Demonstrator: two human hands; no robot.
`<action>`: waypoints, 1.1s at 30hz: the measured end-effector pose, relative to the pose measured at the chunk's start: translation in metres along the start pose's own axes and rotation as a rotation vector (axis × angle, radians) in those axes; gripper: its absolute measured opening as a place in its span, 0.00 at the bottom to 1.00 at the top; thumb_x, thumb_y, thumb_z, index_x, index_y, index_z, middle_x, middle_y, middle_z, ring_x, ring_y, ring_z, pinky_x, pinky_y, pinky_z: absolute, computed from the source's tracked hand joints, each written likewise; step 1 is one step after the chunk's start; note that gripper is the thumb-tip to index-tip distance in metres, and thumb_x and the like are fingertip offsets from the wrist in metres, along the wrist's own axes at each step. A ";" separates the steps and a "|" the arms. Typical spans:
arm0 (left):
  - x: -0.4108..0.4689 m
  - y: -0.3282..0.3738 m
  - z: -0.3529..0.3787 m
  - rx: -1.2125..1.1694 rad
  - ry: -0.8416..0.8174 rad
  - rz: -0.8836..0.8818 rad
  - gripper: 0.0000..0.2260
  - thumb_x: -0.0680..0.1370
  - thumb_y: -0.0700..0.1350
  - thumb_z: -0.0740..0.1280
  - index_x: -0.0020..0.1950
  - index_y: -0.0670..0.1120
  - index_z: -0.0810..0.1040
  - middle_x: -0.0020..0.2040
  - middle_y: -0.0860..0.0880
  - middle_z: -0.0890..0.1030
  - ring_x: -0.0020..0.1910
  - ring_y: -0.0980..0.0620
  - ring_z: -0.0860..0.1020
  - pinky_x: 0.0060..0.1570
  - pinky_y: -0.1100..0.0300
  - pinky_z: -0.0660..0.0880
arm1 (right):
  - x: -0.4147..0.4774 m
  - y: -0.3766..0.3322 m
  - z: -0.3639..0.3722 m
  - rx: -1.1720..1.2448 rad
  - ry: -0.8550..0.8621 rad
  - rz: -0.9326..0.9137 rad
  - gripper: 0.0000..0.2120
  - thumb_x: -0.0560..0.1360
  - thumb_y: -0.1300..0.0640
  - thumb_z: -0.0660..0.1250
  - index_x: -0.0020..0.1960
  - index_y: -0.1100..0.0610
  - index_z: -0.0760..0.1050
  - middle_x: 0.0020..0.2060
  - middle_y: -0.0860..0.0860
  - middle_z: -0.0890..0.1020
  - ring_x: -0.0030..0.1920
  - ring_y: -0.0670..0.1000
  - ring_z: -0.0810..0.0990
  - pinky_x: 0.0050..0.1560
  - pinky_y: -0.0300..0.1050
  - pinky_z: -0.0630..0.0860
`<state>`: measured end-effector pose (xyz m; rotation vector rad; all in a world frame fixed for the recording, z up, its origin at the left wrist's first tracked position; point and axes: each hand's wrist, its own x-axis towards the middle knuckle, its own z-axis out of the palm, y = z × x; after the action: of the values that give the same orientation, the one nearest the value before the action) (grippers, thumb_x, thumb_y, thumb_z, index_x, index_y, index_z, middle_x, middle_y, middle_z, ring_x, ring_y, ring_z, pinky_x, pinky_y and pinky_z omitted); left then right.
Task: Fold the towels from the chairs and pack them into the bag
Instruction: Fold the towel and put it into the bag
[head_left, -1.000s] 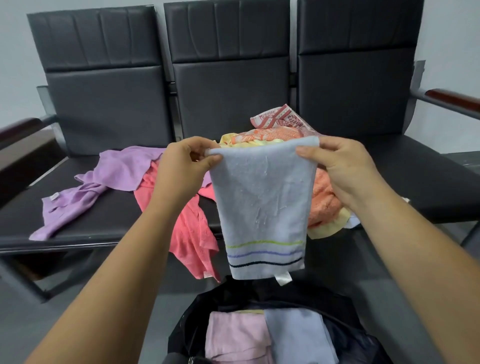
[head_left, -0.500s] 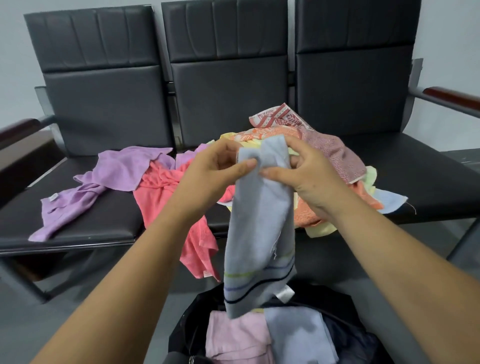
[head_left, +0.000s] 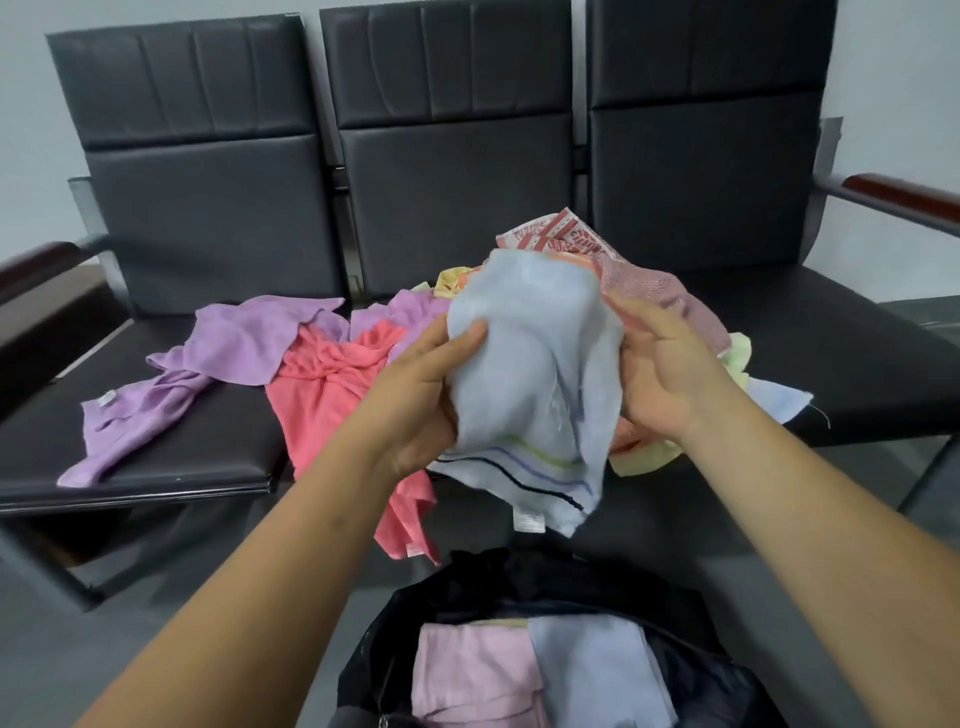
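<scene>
A pale blue terry towel with a striped border (head_left: 535, 379) is held bunched in the air between both hands, in front of the seats and above the open bag. Its left side is gripped by the left hand (head_left: 415, 400), whose thumb is laid across the front of the cloth while the fingers are hidden behind it. Its right side is clasped by the right hand (head_left: 670, 374), whose fingertips are likewise covered by fabric. A white label (head_left: 529, 519) hangs from the lower hem.

Below, a black fabric bag (head_left: 519, 582) is cut off by the bottom edge. A folded pink towel (head_left: 467, 670) and a folded light blue towel (head_left: 592, 665) are seen side by side inside it.

On the row of black padded chairs (head_left: 208, 208) a crumpled purple towel (head_left: 244, 338) is spread, and a coral towel (head_left: 322, 400) is draped over the seat edge. A heap of red-patterned, orange and yellow towels (head_left: 561, 236) is largely hidden behind the held towel.
</scene>
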<state>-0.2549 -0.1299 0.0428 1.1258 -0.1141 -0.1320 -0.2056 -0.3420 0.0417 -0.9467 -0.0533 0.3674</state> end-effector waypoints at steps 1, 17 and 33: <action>0.001 0.000 0.001 -0.029 0.015 0.009 0.16 0.82 0.44 0.63 0.70 0.47 0.75 0.66 0.45 0.81 0.65 0.47 0.80 0.63 0.49 0.78 | 0.000 0.004 -0.002 -0.012 0.006 0.043 0.14 0.76 0.50 0.69 0.51 0.58 0.86 0.52 0.55 0.86 0.53 0.55 0.85 0.59 0.50 0.80; 0.011 -0.001 -0.036 0.472 0.261 0.155 0.10 0.83 0.47 0.66 0.63 0.49 0.79 0.58 0.48 0.85 0.58 0.48 0.83 0.56 0.53 0.80 | 0.017 0.031 -0.026 -0.551 0.129 0.047 0.27 0.71 0.63 0.78 0.67 0.55 0.74 0.61 0.61 0.81 0.58 0.62 0.84 0.61 0.69 0.77; 0.010 0.002 -0.043 0.978 0.179 0.038 0.20 0.72 0.55 0.74 0.50 0.39 0.76 0.45 0.36 0.79 0.43 0.39 0.80 0.48 0.44 0.81 | 0.007 0.019 -0.011 -0.794 0.152 -0.234 0.08 0.75 0.60 0.75 0.54 0.54 0.84 0.57 0.46 0.81 0.61 0.49 0.80 0.63 0.53 0.79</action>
<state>-0.2382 -0.0921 0.0264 2.1024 -0.0347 0.0766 -0.2028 -0.3381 0.0193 -1.7315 -0.1780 0.0416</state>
